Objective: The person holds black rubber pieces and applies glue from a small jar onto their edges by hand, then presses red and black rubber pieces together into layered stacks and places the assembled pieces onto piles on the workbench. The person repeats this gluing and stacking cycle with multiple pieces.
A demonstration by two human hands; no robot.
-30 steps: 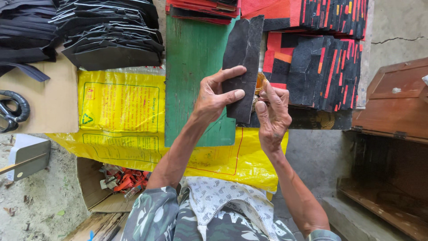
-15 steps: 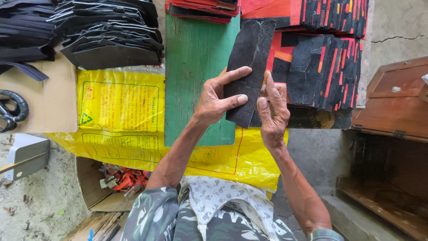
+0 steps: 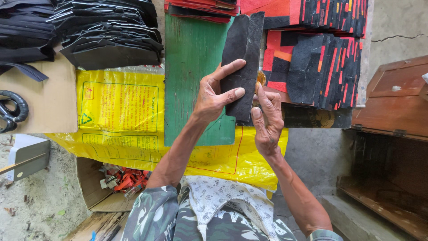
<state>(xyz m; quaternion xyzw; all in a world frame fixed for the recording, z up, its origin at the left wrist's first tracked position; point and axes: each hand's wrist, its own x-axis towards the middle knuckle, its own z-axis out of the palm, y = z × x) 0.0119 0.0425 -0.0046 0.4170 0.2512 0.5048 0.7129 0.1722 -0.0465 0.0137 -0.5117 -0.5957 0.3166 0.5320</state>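
Observation:
My left hand (image 3: 214, 96) pins a long black strip of stiff material (image 3: 243, 58) against the green board (image 3: 191, 58), thumb and forefinger spread across the strip's near half. My right hand (image 3: 266, 120) sits at the strip's right edge near its lower end, fingers curled together and touching it. A small yellowish thing (image 3: 260, 80) shows just above the right fingers; what it is cannot be made out.
Stacks of black and red cut pieces (image 3: 321, 62) lie to the right of the board, and piles of black pieces (image 3: 107, 31) to the left. A yellow sack (image 3: 116, 107) covers the bench. Black scissors (image 3: 11, 111) rest on cardboard at far left. A brown wooden box (image 3: 392, 98) stands at right.
My right hand slid down along the strip's right edge and curled its fingers. The left thumb and forefinger spread wider over the strip.

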